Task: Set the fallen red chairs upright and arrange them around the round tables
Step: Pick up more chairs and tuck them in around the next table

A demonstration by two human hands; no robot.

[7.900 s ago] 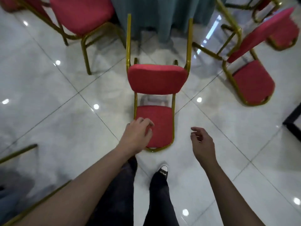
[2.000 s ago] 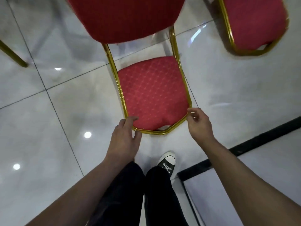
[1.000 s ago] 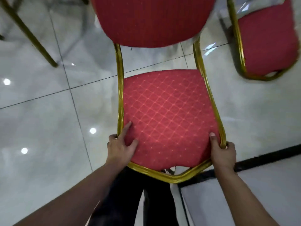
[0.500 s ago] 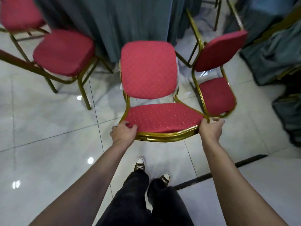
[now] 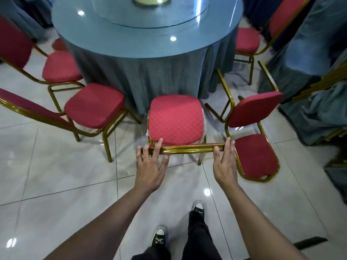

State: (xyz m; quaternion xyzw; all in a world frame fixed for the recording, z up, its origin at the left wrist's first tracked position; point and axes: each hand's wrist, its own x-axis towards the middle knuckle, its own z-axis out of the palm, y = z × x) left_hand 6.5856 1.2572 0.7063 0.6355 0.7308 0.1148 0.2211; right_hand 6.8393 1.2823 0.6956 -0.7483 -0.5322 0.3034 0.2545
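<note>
A red chair with a gold frame (image 5: 175,119) stands upright with its seat facing the round table with a blue-grey cloth (image 5: 146,40). I see its backrest edge-on as a gold top rail. My left hand (image 5: 151,166) rests on the rail's left end with fingers spread straight over it. My right hand (image 5: 224,164) touches the rail's right end with straight fingers. Just right of it, another red chair (image 5: 256,156) lies on its back on the floor, legs pointing toward the table.
Two upright red chairs (image 5: 93,105) (image 5: 60,66) stand at the table's left, another (image 5: 246,41) at its right. A glass turntable (image 5: 150,14) sits on the table. A second draped table (image 5: 309,44) and stacked frames crowd the right side. My feet stand on glossy tiles.
The chair went from lying on its back to standing on its legs at the table. My hands stayed on the backrest's top rail, and their grip loosened to straight fingers.
</note>
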